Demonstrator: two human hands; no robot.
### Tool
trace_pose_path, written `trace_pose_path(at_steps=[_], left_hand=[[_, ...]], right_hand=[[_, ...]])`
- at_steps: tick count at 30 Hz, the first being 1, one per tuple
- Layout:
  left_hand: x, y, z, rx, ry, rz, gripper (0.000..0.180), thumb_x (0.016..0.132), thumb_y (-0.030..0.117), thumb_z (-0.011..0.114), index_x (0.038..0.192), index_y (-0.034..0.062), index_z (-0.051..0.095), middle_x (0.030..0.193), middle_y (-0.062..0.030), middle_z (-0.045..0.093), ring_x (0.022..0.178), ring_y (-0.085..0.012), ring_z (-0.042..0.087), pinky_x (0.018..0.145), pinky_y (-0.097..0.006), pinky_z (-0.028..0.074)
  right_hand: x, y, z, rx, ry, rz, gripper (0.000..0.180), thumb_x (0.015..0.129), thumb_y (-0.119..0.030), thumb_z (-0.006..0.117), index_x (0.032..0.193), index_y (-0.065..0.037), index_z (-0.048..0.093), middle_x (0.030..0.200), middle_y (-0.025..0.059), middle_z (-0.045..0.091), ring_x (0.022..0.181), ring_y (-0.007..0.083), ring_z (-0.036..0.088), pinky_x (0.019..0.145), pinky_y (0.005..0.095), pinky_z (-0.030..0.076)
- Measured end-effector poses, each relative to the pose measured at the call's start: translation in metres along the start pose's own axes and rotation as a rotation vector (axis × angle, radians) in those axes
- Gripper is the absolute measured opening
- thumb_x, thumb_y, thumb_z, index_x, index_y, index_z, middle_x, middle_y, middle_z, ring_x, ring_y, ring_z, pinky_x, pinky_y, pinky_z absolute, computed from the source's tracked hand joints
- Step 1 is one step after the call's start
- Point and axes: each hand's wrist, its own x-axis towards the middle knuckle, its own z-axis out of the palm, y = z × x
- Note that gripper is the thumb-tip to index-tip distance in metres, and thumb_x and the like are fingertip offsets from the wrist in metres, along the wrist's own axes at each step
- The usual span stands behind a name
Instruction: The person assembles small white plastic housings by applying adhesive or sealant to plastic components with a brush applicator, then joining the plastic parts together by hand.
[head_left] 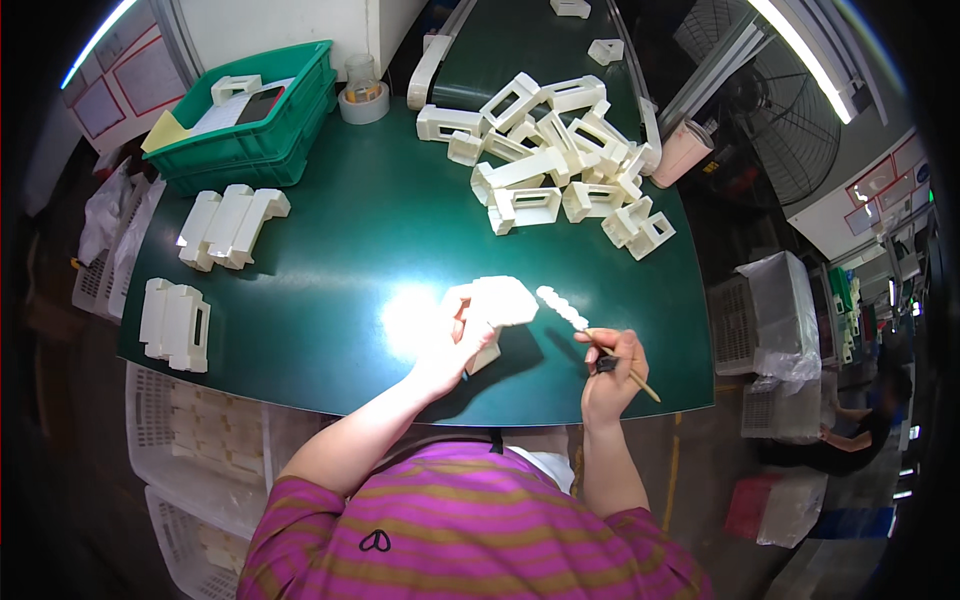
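My left hand (447,348) is wrapped round a cream-white moulded plastic part (505,300), lifted over the green table near its front edge. In my right hand (615,378) is a thin wooden stick (645,386), pinched at a slant. White, lumpy, fluffy-looking material (562,306) covers its far end, apart from the plastic part. Something small and black (606,363) shows at the fingers of that hand; its kind cannot be made out. Beyond both hands, similar plastic parts (525,205) lie in a loose heap. At the left, more stand in two neat rows (232,225).
A conveyor belt (520,45) meets the table's far side. Green stacked crates (240,150) stand at the far left beside a tape roll (364,104). White baskets (135,430) with parts sit below left. A fan (785,130) and another person (870,435) are to the right.
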Motion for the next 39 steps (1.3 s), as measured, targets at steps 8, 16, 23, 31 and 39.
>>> trace_pose_path(at_steps=[8,16,23,31,39], left_hand=[[0.010,0.006,-0.007,-0.700,-0.032,-0.324,0.060,0.087,0.047,0.048,0.126,0.0032,0.038,0.117,-0.0111,0.051,0.099,-0.0222,0.056,0.080,-0.037,0.050],[0.013,0.008,-0.008,-0.705,-0.024,-0.339,0.057,0.087,0.046,0.048,0.124,0.0035,0.040,0.113,-0.0111,0.054,0.097,-0.0223,0.057,0.080,-0.037,0.050],[0.020,0.050,-0.041,-0.537,0.109,-0.209,0.050,0.088,0.038,0.051,0.124,0.0045,0.041,0.110,-0.0109,0.055,0.091,-0.0237,0.059,0.077,-0.035,0.051],[0.009,0.093,-0.123,1.388,0.266,0.120,0.035,0.078,0.005,0.058,0.113,0.0083,0.054,0.110,-0.0098,0.057,0.106,-0.0291,0.053,0.090,-0.039,0.041],[-0.023,0.088,-0.121,1.155,0.179,0.173,0.032,0.079,0.008,0.053,0.110,0.0125,0.058,0.119,-0.0080,0.052,0.126,-0.0309,0.033,0.106,-0.043,0.022]], right_hand=[[0.013,0.039,-0.039,1.174,0.001,0.708,0.034,0.094,-0.031,0.041,0.077,-0.006,0.058,0.066,0.0089,0.053,0.052,0.0125,0.041,0.036,0.0215,0.026],[0.016,0.043,-0.038,1.060,-0.056,0.754,0.035,0.094,-0.032,0.040,0.077,-0.007,0.057,0.066,0.0086,0.051,0.052,0.0127,0.040,0.037,0.0211,0.027],[0.013,0.041,-0.039,0.954,-0.099,0.754,0.036,0.094,-0.033,0.039,0.076,-0.007,0.056,0.065,0.0087,0.050,0.055,0.0135,0.041,0.039,0.0210,0.029],[0.016,0.042,-0.039,0.931,-0.112,0.752,0.037,0.095,-0.032,0.037,0.076,-0.006,0.055,0.067,0.0102,0.050,0.056,0.0143,0.042,0.039,0.0210,0.031],[0.015,0.037,-0.033,0.861,-0.062,0.749,0.033,0.095,-0.030,0.039,0.076,-0.006,0.051,0.062,0.0077,0.046,0.054,0.0121,0.040,0.036,0.0198,0.029]])
